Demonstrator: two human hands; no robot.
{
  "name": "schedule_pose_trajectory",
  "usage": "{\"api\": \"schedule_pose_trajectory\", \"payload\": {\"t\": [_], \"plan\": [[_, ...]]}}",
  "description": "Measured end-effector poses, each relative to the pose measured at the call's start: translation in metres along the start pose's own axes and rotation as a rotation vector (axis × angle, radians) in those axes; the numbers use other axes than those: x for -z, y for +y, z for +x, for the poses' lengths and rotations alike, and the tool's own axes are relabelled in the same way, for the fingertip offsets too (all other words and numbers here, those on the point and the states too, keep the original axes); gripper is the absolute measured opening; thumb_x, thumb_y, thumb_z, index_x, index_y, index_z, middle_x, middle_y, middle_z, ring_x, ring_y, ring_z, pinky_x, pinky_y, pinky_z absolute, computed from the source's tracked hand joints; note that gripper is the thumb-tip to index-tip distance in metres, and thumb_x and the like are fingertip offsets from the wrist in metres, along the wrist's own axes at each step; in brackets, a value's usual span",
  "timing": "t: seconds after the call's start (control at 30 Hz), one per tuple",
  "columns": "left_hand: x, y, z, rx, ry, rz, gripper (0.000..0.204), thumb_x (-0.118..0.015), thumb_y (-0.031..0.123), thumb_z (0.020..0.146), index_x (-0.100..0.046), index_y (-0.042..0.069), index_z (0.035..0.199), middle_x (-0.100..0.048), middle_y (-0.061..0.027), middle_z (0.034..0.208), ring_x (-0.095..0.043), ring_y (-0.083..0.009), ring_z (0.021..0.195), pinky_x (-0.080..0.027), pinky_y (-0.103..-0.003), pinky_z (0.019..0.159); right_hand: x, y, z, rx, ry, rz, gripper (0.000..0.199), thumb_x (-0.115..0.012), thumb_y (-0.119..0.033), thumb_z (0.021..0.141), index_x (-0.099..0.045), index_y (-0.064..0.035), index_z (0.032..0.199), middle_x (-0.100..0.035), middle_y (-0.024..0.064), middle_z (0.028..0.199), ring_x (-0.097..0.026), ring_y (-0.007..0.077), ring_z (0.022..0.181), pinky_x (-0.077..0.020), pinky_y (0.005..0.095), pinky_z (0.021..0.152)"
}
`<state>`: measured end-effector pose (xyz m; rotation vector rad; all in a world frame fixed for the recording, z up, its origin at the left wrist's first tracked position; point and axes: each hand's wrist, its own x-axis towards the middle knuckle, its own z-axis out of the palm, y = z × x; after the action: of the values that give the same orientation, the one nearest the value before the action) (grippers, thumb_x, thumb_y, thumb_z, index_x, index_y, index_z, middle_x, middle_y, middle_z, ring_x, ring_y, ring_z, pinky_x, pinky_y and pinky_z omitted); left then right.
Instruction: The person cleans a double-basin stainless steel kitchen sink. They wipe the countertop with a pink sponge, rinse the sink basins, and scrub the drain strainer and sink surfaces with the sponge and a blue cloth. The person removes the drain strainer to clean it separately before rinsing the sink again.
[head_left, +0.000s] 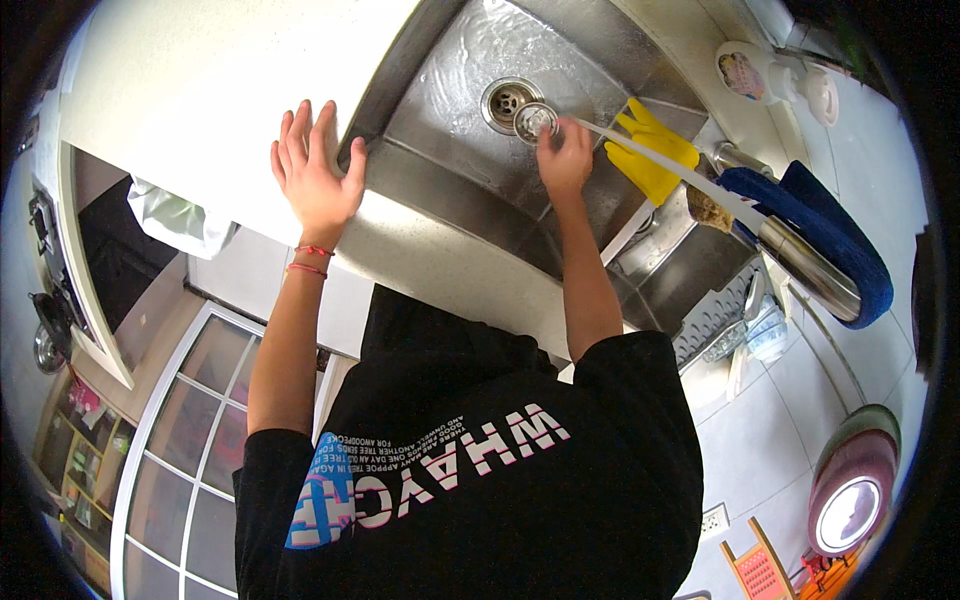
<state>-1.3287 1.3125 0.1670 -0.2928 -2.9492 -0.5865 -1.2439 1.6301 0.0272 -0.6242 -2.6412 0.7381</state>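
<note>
Two hands: apart, one on the worktop, one in the sink
left hand (315, 170): flat, fingers spread on the white worktop (200, 90) at the sink's edge, holding nothing
right hand (565, 155): pinching the metal sink strainer (535, 120)
strainer: just beside the drain hole (508, 100) of the steel sink (450, 160), under the water stream (660, 165)
yellow rubber gloves (650, 150): draped on the sink divider

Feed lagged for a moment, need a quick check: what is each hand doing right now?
Left hand: open, flat on the counter at the sink edge.
Right hand: closed on the drain strainer, under running water.
</note>
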Motion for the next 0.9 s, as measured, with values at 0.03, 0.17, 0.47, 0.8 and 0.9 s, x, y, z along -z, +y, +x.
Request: {"api": "schedule_pose_trajectory", "payload": {"t": [0.03, 0.17, 0.47, 0.8, 0.9], "plan": [[0.000, 0.001, -0.001, -0.004, -0.003, -0.002, 0.053, -0.063, 0.037, 0.083, -0.053, 0.020, 0.132, -0.044, -0.0107, 0.142, -0.035, -0.0329, 0.136, -0.021, -0.053, 0.111, -0.003, 0.002, 0.000, -0.177, -0.074, -0.031, 0.028, -0.072, -0.026, 0.079, -0.067, -0.0068, 0.099, -0.066, 0.0152, 0.096, -0.062, 0.0340, 0.092, -0.0481, 0.0441, 0.084], [0.001, 0.004, 0.003, -0.021, -0.029, 0.011, 0.054, -0.062, 0.035, 0.086, -0.051, 0.017, 0.135, -0.041, -0.0104, 0.144, -0.033, -0.0314, 0.137, -0.019, -0.050, 0.112, -0.020, 0.033, 0.005, -0.513, -0.366, -0.052, 0.033, -0.069, -0.022, 0.080, -0.063, -0.0002, 0.105, -0.068, 0.0205, 0.084, -0.066, 0.0352, 0.082, -0.0515, 0.0426, 0.077], [0.003, 0.004, 0.000, -0.014, -0.031, 0.015, 0.054, -0.062, 0.036, 0.086, -0.051, 0.017, 0.135, -0.041, -0.0106, 0.145, -0.031, -0.0310, 0.138, -0.018, -0.050, 0.113, 0.015, 0.009, 0.015, -0.376, -0.083, 0.054, 0.020, -0.069, -0.014, 0.076, -0.065, 0.0030, 0.085, -0.063, 0.0134, 0.063, -0.062, 0.0286, 0.057, -0.0491, 0.0389, 0.058], [0.004, 0.005, 0.000, -0.001, -0.024, -0.001, 0.052, -0.062, 0.034, 0.086, -0.052, 0.019, 0.135, -0.041, -0.0099, 0.145, -0.032, -0.0315, 0.138, -0.018, -0.050, 0.113, 0.028, -0.006, 0.012, -0.146, 0.037, 0.117, 0.030, -0.065, -0.011, 0.078, -0.068, -0.0025, 0.106, -0.056, 0.0130, 0.056, -0.058, 0.0287, 0.050, -0.0476, 0.0390, 0.053], [0.004, 0.005, 0.001, 0.002, -0.020, -0.001, 0.052, -0.062, 0.034, 0.086, -0.052, 0.019, 0.134, -0.042, -0.0099, 0.144, -0.033, -0.0317, 0.137, -0.019, -0.050, 0.112, 0.023, -0.005, 0.012, -0.067, 0.054, 0.030, 0.032, -0.065, -0.009, 0.077, -0.069, -0.0030, 0.108, -0.054, 0.0111, 0.055, -0.054, 0.0256, 0.047, -0.0470, 0.0363, 0.052]]}}
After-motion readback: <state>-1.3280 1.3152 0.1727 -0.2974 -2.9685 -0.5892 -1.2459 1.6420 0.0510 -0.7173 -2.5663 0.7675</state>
